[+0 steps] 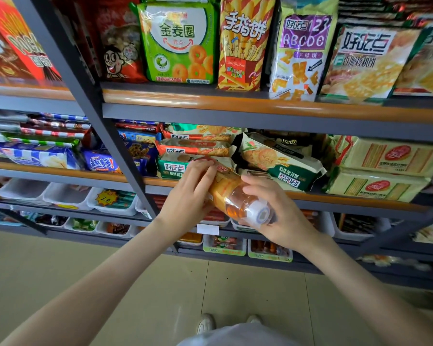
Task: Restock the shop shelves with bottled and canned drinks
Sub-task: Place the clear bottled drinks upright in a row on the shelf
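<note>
Bottle [231, 193] tilted, gripped between left hand [189, 193], right hand [273, 208].

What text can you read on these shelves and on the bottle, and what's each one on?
"金麦圈": green bag, top shelf.
"手指饼": striped bag, top shelf.
"好吃点 123 ABCDE": purple-white bag, top shelf.
"好吃点": beige bag, top shelf.
"Franzzi": dark pack, middle shelf.
Label on the bottle: too blurred to read.
Small print elsewhere: too small to read.
</note>
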